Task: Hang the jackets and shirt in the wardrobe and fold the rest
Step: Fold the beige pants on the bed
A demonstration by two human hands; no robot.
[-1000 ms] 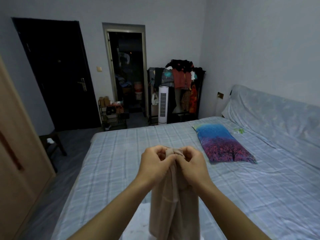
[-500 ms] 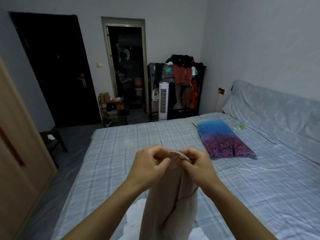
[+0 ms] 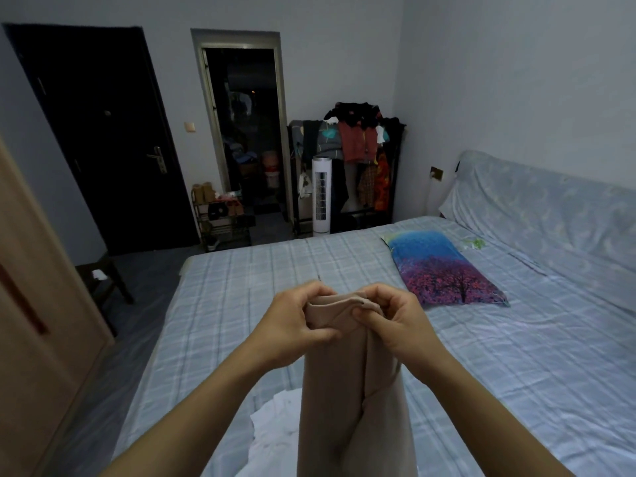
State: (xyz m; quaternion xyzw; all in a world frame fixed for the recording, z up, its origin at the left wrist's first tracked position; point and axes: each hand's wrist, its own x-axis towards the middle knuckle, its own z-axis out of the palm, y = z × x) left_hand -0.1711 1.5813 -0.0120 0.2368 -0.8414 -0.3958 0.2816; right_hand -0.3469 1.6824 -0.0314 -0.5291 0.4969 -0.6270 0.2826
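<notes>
both hands are raised over the bed (image 3: 241, 304), close together, holding up a beige garment (image 3: 347, 390) by its top edge. the left hand (image 3: 292, 325) has its fingers (image 3: 311, 297) curled over the left end of that edge with the thumb pressed across the front; the right hand (image 3: 395, 321) pinches the right end, fingers folded down onto the cloth. both sets of fingers are narrow, closed on the fabric, none spread. the edge is bunched between the two hands, and the rest hangs straight down in two long panels, off the mattress, so its weight can pull it smooth. that looks like lining up edges before a fold, so i judge this to be one of the pieces to fold, not hang; what kind of garment it is i cannot tell. a white garment (image 3: 275, 418) lies crumpled near the bed's near edge, just left of the hanging cloth, seemingly waiting its turn. a printed pillow (image 3: 444, 266) lies toward the bed's right side, well apart from the hands. a wooden wardrobe door (image 3: 31, 304) stands beside the bed's left edge.
</notes>
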